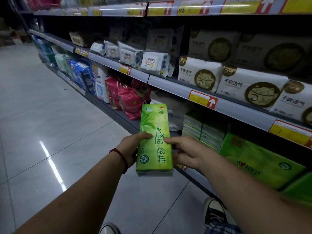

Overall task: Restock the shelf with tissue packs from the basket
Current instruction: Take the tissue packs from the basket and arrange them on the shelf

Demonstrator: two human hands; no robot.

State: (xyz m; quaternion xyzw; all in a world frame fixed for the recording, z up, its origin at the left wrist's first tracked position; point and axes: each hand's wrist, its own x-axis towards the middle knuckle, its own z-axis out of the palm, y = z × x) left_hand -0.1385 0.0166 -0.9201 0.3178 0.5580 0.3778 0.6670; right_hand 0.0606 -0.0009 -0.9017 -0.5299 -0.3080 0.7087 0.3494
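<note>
1. The pack (154, 132) is a long, narrow green bundle of pocket tissues in glossy film. It is held in the air, lengthwise away from the person, in front of the lowest shelf (118, 114) and not yet on it.
2. The left hand (130, 150) grips its left edge with the thumb curled over the top face. The right hand (187, 153) pinches the right edge, fingertips on top. Both hands sit at the near half.
3. It looks light, probably an easy one-hand load.
4. It is likely soft. The small packets inside can flex at their joins, so a hold at one end may let the far end sag.
5. The film looks slick. A squeeze across the narrow width near the middle should hold better than a flat palm.
6. Nothing here seems fragile, though a hard squeeze could dent the corners.
7. A matching green stack (202, 130) lies on that shelf, just beyond the right hand. It is the likely spot, best entered short end first.
</note>
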